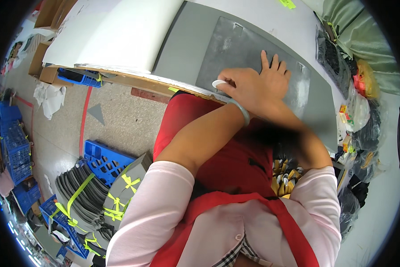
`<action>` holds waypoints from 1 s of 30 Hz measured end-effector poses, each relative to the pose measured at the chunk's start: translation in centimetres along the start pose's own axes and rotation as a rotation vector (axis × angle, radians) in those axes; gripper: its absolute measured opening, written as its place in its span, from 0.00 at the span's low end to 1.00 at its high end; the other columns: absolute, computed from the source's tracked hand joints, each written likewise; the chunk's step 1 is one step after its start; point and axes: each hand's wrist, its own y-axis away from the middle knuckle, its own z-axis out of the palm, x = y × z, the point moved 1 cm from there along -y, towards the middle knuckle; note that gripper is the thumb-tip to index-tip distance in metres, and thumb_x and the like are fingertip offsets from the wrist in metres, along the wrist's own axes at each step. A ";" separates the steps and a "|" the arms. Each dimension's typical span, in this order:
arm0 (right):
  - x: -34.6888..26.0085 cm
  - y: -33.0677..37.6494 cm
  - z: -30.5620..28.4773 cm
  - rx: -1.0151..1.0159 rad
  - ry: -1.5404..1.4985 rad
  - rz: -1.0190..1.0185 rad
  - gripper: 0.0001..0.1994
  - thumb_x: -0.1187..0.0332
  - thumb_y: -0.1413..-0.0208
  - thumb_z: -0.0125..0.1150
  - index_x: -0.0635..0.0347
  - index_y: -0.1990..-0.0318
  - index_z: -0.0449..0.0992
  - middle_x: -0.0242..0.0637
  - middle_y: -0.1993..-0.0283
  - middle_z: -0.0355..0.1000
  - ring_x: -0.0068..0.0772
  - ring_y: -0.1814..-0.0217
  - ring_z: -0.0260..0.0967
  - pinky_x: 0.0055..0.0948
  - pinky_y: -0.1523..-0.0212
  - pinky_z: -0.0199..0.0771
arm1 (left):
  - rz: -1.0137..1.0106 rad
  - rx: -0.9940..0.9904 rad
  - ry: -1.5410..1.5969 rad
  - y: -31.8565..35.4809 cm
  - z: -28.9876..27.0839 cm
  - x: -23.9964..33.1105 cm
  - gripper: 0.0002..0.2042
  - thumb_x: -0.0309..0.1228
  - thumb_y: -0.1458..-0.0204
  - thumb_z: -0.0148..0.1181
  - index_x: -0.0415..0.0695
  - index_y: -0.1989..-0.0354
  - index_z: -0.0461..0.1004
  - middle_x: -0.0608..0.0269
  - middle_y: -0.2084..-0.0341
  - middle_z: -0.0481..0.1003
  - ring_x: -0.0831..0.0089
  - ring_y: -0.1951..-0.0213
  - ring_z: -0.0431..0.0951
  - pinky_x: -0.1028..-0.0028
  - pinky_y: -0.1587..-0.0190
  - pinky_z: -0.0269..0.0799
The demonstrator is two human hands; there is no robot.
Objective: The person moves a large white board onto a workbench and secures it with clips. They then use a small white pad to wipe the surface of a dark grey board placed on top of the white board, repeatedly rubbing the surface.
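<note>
While a dark panel (240, 46) lies across a grey sheet (177, 55) on the table (275, 18), one hand (244, 84) has fingers pinching a white disc (217, 83) at its near edge; the other hand (273, 84) spreads flat. Overlapping wrists obscure which is which.

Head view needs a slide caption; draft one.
One hand spread flat on a dark grey sheet, while the other hand holds a rounded white piece.

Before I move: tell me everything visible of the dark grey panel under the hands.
The dark grey panel looks thin and roughly rectangular, material unclear, with whitish smudges and small slot-like marks near both far corners. It lies flat on a lighter grey sheet. One hand rests on it, fingers spread; the other hand pinches a white disc near its left edge, contact unclear. Hands hide part of its near side.
</note>
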 end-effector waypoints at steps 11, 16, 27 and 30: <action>5.9 5.9 -6.6 0.420 -0.304 0.357 0.14 0.60 0.49 0.64 0.60 0.59 0.78 0.37 0.61 0.75 0.30 0.59 0.71 0.26 0.55 0.68 | 0.059 -0.039 0.021 0.5 0.7 -1.2 0.19 0.38 0.42 0.46 0.45 0.44 0.70 0.52 0.41 0.64 0.50 0.35 0.57 0.33 0.37 0.36; 19.7 15.8 -7.6 0.734 0.036 0.670 0.13 0.66 0.48 0.65 0.66 0.59 0.76 0.36 0.65 0.75 0.24 0.63 0.69 0.24 0.57 0.67 | 0.074 -0.168 -0.006 -0.2 -0.4 -0.2 0.20 0.38 0.41 0.45 0.45 0.43 0.68 0.53 0.39 0.62 0.51 0.34 0.53 0.32 0.37 0.34; 18.4 14.7 -8.7 0.557 -0.944 0.536 0.10 0.63 0.42 0.61 0.55 0.57 0.74 0.27 0.62 0.74 0.17 0.61 0.70 0.18 0.59 0.70 | 0.138 0.132 0.230 0.2 -1.1 -0.7 0.17 0.30 0.46 0.52 0.45 0.47 0.70 0.55 0.47 0.68 0.56 0.42 0.64 0.47 0.37 0.49; 18.5 15.3 -7.9 0.701 -1.163 0.418 0.11 0.63 0.40 0.59 0.55 0.53 0.71 0.30 0.60 0.74 0.19 0.60 0.71 0.20 0.60 0.73 | 0.426 0.163 0.412 3.7 -5.5 4.1 0.14 0.27 0.51 0.56 0.42 0.54 0.73 0.56 0.56 0.72 0.58 0.53 0.71 0.57 0.47 0.62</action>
